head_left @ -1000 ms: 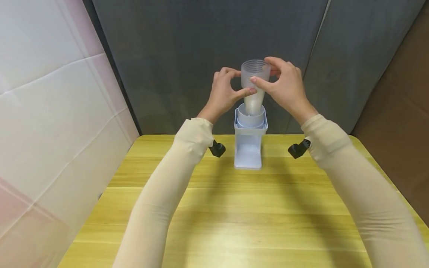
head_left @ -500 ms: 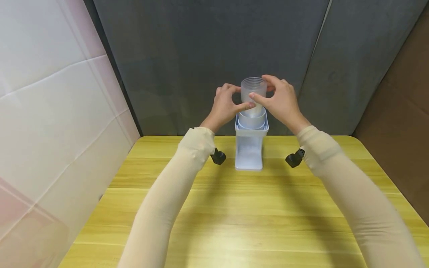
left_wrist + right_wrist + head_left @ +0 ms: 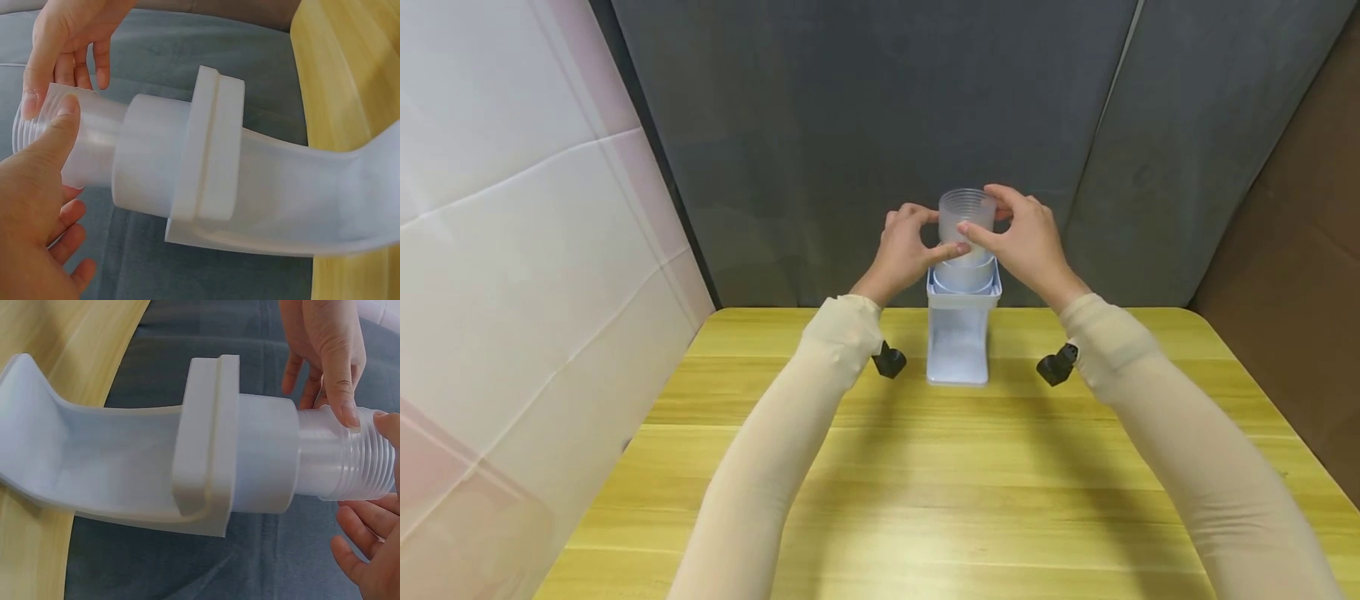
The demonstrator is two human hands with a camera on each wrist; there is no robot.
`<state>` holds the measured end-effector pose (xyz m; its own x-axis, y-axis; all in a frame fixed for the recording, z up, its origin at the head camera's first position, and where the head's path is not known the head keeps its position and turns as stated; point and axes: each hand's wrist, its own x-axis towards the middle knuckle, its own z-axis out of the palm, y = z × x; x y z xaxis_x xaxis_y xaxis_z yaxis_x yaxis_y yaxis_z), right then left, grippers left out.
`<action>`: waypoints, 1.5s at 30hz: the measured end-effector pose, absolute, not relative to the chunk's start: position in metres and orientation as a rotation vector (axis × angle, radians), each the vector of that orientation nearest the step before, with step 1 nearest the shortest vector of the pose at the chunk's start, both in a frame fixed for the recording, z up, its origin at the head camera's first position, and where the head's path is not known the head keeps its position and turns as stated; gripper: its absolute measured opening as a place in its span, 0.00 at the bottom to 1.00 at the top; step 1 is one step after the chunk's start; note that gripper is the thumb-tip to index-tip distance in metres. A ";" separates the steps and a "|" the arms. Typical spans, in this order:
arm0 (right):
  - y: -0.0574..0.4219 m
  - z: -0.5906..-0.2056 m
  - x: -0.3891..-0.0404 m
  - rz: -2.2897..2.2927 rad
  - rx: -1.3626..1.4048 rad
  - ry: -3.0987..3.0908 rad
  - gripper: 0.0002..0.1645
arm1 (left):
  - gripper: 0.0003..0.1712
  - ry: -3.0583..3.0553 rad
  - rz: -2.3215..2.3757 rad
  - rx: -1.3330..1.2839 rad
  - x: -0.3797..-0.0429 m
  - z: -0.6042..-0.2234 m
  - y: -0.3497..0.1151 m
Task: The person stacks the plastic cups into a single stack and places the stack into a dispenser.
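Observation:
A stack of clear plastic cups (image 3: 966,208) stands upright with its lower end inside the round collar of a white cup dispenser (image 3: 957,346). My left hand (image 3: 901,250) grips the stack from the left, its thumb across the near side. From the right, my right hand (image 3: 1028,242) grips it near the rim, thumb in front and fingers behind. In the left wrist view the ridged rims of the cup stack (image 3: 31,125) jut out past the dispenser's collar (image 3: 150,153). The right wrist view shows the cup stack (image 3: 350,453) partly within the collar too.
The dispenser stands near the far edge of a yellow wood-grain table (image 3: 880,500). Behind it rises a dark grey panel (image 3: 820,150). A white cloth wall (image 3: 535,275) is at the left, a brown panel (image 3: 1292,275) at the right. Black wrist cameras (image 3: 890,361) hang below both wrists.
Both hands have moved down with the cup stack, which has sunk deeper into the dispenser's collar. The dispenser has stayed in place on the table.

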<state>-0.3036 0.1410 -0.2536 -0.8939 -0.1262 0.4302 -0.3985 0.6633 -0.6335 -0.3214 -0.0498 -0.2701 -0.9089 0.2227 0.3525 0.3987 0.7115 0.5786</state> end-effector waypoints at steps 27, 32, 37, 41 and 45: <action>0.148 -0.283 -0.308 1.083 0.421 -2.636 0.47 | 0.39 -2.698 -1.010 -0.519 -0.323 -0.294 -0.053; 0.151 -0.284 -0.308 1.151 0.446 -2.638 0.49 | 0.38 -2.681 -1.031 -0.534 -0.322 -0.294 -0.053; 0.159 -0.286 -0.311 1.238 0.453 -2.651 0.50 | 0.37 -2.661 -1.059 -0.528 -0.322 -0.295 -0.053; 0.164 -0.286 -0.312 1.258 0.439 -2.675 0.45 | 0.35 -2.635 -1.082 -0.520 -0.323 -0.296 -0.055; 0.165 -0.285 -0.312 1.258 0.431 -2.697 0.41 | 0.34 -2.617 -1.097 -0.534 -0.323 -0.295 -0.057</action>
